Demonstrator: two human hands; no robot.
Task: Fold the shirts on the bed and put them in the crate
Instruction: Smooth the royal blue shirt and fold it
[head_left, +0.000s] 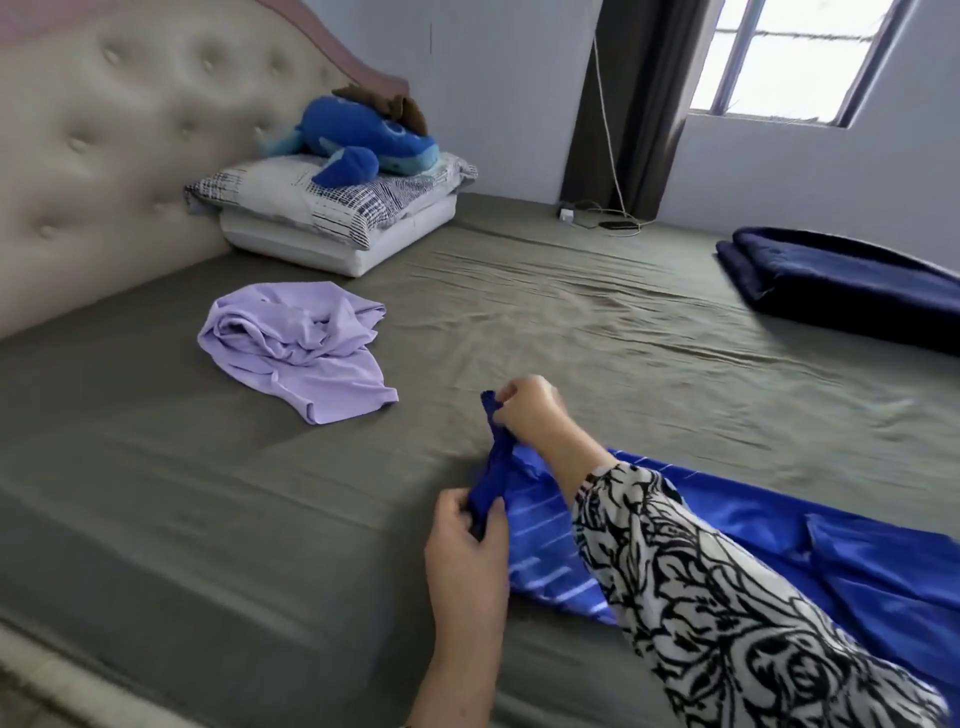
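Blue shirt (675, 525) looked light, limp, slippery; left hand (467, 540) and right hand (530, 410) both pinched bunched edge, lilac shirt (301, 348) well beyond; better grip at seams.

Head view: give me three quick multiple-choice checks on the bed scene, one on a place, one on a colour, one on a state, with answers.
1. Where does the lilac shirt lie?
A. on the pillows
B. on the sheet, near the headboard
C. on the folded blanket

2. What colour is the shirt in the hands?
A. blue
B. red
C. white

3. What state is the lilac shirt in?
A. neatly folded
B. hung up
C. crumpled, unfolded

Answers:
1 B: the lilac shirt rests on the green sheet, below the headboard and apart from the pillows.
2 A: the left hand and the right hand both grip a bunched edge of the blue shirt.
3 C: it lies in a rumpled heap with loose folds.
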